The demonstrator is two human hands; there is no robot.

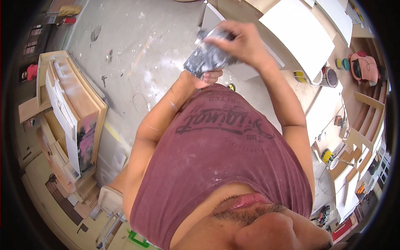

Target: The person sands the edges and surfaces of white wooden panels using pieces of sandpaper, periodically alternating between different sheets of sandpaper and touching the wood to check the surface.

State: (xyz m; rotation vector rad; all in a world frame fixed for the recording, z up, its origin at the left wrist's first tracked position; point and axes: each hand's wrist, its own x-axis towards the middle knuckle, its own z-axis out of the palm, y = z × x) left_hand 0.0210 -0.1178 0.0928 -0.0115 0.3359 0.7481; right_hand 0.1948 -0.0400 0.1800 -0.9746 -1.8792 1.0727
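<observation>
In front of my chest I hold a dark grey piece smeared with white (207, 56). It looks like a limp sheet or rag, but blur hides whether it is cloth or abrasive paper. My left hand (210, 78) is closed around its lower end, close to my shirt. From above, my right hand (239, 39) grips the upper end between thumb and fingers, smeared by motion. White dust marks both the piece and my left forearm.
White panels (298, 35) lie on a workbench to the right, with an open can (330, 78) and a yellow-labelled can (328, 156). Wooden cabinet parts (89, 96) stand on the left. A person in pink (363, 68) bends over at far right. Stains mark the grey floor (125, 29).
</observation>
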